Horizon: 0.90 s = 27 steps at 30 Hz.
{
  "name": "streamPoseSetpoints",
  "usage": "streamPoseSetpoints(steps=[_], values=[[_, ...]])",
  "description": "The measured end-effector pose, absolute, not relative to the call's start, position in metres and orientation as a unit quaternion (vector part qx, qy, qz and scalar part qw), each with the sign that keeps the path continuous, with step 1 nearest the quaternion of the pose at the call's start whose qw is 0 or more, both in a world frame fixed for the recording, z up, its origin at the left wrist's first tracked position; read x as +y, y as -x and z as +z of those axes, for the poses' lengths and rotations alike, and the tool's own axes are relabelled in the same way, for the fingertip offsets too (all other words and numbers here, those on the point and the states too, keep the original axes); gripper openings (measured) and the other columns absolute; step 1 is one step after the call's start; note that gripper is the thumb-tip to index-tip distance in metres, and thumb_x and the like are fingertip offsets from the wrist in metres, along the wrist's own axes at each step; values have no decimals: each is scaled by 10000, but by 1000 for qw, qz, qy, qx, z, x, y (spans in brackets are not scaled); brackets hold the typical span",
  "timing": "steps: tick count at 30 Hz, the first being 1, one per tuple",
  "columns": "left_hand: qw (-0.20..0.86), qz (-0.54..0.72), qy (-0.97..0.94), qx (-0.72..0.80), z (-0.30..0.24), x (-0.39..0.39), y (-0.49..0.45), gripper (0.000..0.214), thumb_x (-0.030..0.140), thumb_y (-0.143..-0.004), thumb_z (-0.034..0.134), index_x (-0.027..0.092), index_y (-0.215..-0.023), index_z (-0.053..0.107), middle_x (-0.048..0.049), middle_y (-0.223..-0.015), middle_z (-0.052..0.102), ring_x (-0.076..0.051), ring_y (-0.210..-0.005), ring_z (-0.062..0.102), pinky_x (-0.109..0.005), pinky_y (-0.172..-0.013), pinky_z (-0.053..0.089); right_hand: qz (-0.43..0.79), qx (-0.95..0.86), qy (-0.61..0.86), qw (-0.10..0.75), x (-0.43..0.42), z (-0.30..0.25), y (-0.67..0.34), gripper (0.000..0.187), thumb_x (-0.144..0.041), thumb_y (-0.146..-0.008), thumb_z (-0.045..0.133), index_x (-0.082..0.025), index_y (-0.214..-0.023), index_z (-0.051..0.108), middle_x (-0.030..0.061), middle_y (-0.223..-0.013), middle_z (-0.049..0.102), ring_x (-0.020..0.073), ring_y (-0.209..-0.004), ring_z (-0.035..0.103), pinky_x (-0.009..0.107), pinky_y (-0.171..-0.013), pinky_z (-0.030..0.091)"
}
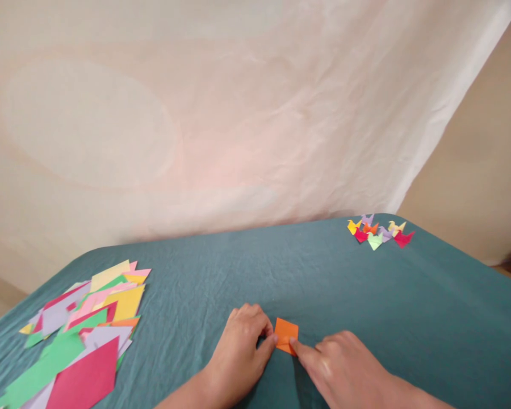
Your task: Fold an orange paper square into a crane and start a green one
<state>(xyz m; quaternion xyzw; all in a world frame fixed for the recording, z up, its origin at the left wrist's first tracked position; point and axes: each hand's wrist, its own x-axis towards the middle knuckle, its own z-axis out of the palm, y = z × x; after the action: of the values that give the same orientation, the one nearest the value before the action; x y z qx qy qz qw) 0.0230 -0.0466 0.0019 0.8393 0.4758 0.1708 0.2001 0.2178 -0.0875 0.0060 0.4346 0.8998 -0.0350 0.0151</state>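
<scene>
Orange paper square [286, 329] on the wrinkled, cloth-covered bench [221, 272], near six o'clock. Left hand [242, 349]: thumb and forefinger pinching its nine-o'clock edge. Right hand [347, 363]: extended forefinger touching its four-o'clock side, grip unclear.

Wide passage over green tablecloth [213, 267], between paper sheets [68, 349] at left and paper birds [386, 234] at far right. Behind, backdrop [238, 130] closes way. At near side, left hand [242, 346] and right hand [344, 366] obstruct.

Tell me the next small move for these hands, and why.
Probably the right hand should press along the faint crease low on the orange paper: its index finger touches the paper there, while the left hand touches the left edge.
</scene>
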Motion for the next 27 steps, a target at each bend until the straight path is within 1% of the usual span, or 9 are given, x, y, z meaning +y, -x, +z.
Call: streamPoseSetpoints(steps=[4, 6, 10, 14, 18, 22, 27], values=[[246, 187, -833, 458, 3, -43, -17, 155, 155, -839, 493, 188, -719, 585, -3, -762, 608, -149, -762, 528, -280, -722, 351, -41, 902, -430, 14, -86, 4, -218, 383, -105, -767, 490, -148, -1134, 586, 53, -719, 721, 212, -575, 670, 292, -456, 268], [254, 188, -835, 451, 3, -43, -16, 133, 159, -830, 518, 190, -723, 592, 2, -765, 614, -147, -767, 530, -281, -734, 350, -46, 903, -427, 16, -85, 5, -218, 387, -106, -755, 495, -149, -1127, 590, 53, -728, 722, 210, -576, 669, 292, -460, 280], [242, 180, -838, 454, 3, -46, -18, 74, 163, -786, 591, 191, -717, 591, 6, -777, 609, -157, -789, 521, -286, -734, 341, -40, 904, -425, 23, -86, 5, -218, 406, -102, -752, 502, -141, -1148, 579, 62, -756, 724, 206, -625, 676, 283, -494, 323], [213, 162, -844, 465, 4, -49, -22, 90, 172, -802, 561, 190, -717, 584, -6, -784, 599, -174, -802, 508, -300, -731, 338, -37, 907, -418, 30, -87, 3, -218, 407, -107, -750, 512, -116, -1152, 576, 81, -776, 723, 212, -654, 680, 284, -513, 346], [189, 151, -846, 475, 5, -50, -25, 116, 174, -818, 514, 193, -721, 575, -15, -784, 592, -187, -808, 505, -310, -726, 334, -30, 908, -417, 15, -87, 1, -218, 398, -107, -749, 514, -101, -1143, 577, 77, -757, 718, 205, -643, 673, 288, -507, 343], [179, 146, -848, 477, 3, -49, -26, 109, 174, -810, 515, 194, -714, 564, -11, -777, 588, -185, -794, 502, -305, -712, 331, -15, 912, -411, 15, -89, -3, -217, 408, -102, -750, 517, -100, -1154, 571, 70, -776, 715, 201, -630, 665, 301, -498, 332], [174, 147, -849, 477, 1, -48, -26, 100, 183, -799, 535, 191, -703, 559, -7, -762, 589, -179, -775, 501, -298, -696, 325, 28, 919, -394, -2, -92, -11, -215, 487, -99, -752, 534, -129, -1237, 510, 39, -720, 699, 190, -573, 643, 308, -484, 306]])
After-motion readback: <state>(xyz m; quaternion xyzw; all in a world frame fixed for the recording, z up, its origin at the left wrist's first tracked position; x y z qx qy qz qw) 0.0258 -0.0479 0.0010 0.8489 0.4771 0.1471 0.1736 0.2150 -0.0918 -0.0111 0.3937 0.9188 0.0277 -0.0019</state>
